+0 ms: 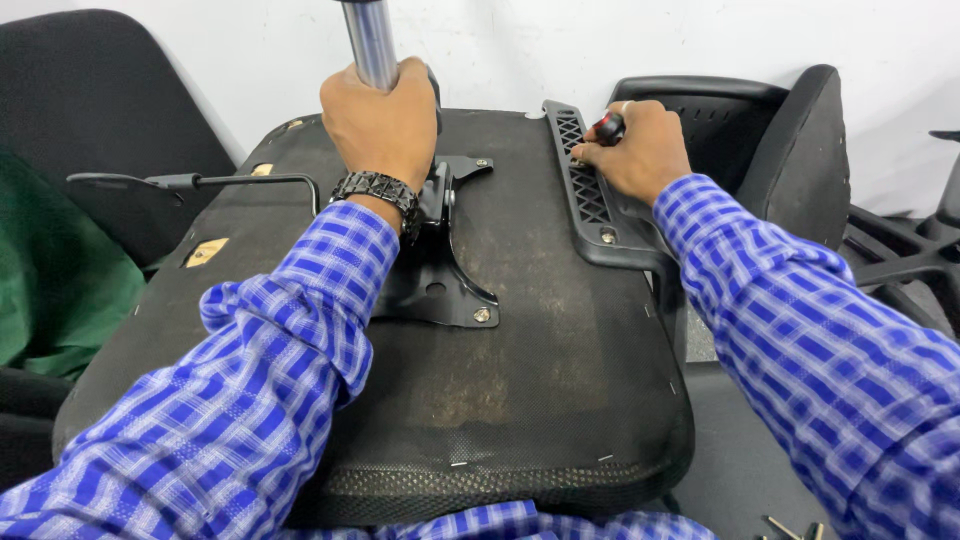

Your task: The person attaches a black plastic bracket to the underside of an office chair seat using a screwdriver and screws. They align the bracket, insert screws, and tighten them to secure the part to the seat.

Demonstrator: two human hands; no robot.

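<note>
An upturned office chair seat (520, 340) is seen lying underside up. At left, a lever (240, 180) juts from the black mechanism plate (440, 270), already fixed to the seat by visible bolts. The chrome gas cylinder (372, 40) is clasped firmly by the left hand (380, 125). At right, the armrest bracket (585, 190) is laid on the seat's edge, one bolt seated, while a red-handled tool (607, 127) is gripped by the right hand (640, 150). Loose screws (790, 527) are left unused on the floor.
</note>
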